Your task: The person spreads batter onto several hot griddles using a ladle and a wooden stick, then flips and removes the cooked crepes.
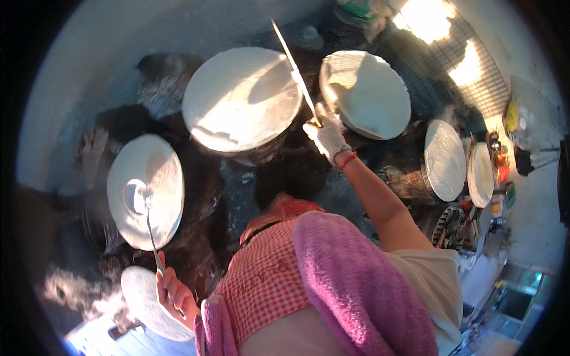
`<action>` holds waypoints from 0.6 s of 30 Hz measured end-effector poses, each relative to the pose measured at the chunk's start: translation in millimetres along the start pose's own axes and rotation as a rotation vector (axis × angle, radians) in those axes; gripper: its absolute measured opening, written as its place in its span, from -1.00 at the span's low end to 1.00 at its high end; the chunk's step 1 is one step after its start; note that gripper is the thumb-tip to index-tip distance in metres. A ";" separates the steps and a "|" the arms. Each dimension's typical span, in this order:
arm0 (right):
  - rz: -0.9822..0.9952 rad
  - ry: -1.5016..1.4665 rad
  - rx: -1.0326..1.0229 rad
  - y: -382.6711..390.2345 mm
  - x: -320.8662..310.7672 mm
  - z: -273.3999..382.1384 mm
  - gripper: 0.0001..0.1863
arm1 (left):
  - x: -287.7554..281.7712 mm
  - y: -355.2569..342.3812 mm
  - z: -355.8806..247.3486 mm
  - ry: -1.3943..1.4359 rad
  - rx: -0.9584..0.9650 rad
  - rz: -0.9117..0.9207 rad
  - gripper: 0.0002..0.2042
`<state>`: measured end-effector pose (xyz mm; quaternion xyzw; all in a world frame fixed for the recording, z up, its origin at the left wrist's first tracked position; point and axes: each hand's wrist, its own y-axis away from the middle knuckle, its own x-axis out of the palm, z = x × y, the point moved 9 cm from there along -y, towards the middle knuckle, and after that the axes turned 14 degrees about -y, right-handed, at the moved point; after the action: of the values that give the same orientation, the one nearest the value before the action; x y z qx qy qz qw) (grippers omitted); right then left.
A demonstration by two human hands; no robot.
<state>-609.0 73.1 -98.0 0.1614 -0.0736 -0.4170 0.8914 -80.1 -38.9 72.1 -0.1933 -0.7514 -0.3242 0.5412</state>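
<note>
My left hand [174, 292] is closed round the handle of a ladle [152, 237]. The ladle's bowl rests in white batter on a round griddle [165, 172] at the left. My right hand [327, 135], in a white glove with a red band at the wrist, grips a long, thin pale stick [295, 70]. This stick points up and away between two large round white-covered griddles, the far middle one [228, 113] and the far right one [377, 98]. Sunlight and shadow fall across both.
Two more white rounds, one nearer [445, 160] and one beyond [480, 175], stand on the right. A greyish round griddle [148, 302] sits near my left hand, with steam close by. Dark sooty stove surfaces lie between them. A wire-mesh screen [475, 77] lets in bright light.
</note>
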 end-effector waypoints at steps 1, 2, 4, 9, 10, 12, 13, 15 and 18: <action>-0.027 0.304 -0.127 -14.8 -7.7 20.7 -0.72 | 2.3 -6.7 10.6 -0.037 -0.023 -0.010 -0.47; -0.004 0.392 -0.241 -22.8 -16.1 39.2 -0.68 | 3.8 -13.4 20.6 -0.067 -0.042 -0.028 -0.47; -0.087 0.614 -0.247 -25.2 -41.2 69.4 -0.63 | 12.5 -23.0 48.3 -0.046 -0.026 -0.063 -0.47; -0.149 0.841 -0.354 -63.3 -120.3 47.9 -0.57 | 25.7 -58.3 93.5 -0.102 -0.061 -0.152 -0.48; -0.108 0.945 -0.382 -55.9 -109.4 60.4 -0.65 | 29.2 -63.5 99.8 -0.122 -0.065 -0.168 -0.49; -0.010 0.895 -0.271 -59.3 -103.2 63.0 -0.64 | 39.7 -75.5 111.4 -0.161 -0.097 -0.136 -0.48; -0.050 0.888 -0.261 -61.2 -104.3 62.2 -0.65 | 44.5 -80.5 115.8 -0.169 -0.112 -0.115 -0.48; -0.019 0.916 -0.263 -70.3 -106.7 58.8 -0.66 | 54.9 -88.5 123.2 -0.167 -0.144 -0.050 -0.47; -0.057 0.934 -0.338 -75.6 -134.5 80.8 -0.67 | 67.2 -99.5 131.5 -0.196 -0.263 -0.046 -0.48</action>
<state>-771.3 112.7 -48.2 0.1860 0.4067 -0.3305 0.8311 -257.2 -22.5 80.7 -0.2757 -0.7559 -0.4117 0.4279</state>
